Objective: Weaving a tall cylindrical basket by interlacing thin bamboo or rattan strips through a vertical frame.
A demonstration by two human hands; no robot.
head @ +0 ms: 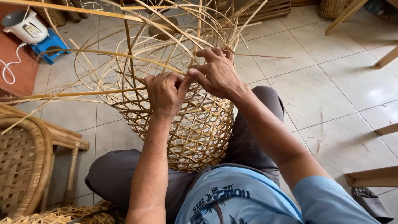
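An open-weave bamboo basket (199, 132) lies tilted on my lap between my knees, its unfinished rim pointing away. Long loose bamboo strips (103, 54) fan out from that rim. My left hand (165, 94) is closed on strips at the rim's near side. My right hand (215, 72) pinches a strip just to the right, thumb touching the left hand's fingers, other fingers hooked over the rim.
A woven rattan chair (25, 161) stands at the left. A white rice cooker (25, 25) sits on a blue stool (49, 45) at the far left. Wooden furniture legs (385, 58) and a cardboard piece (373, 176) are at the right, on the tiled floor (331, 103).
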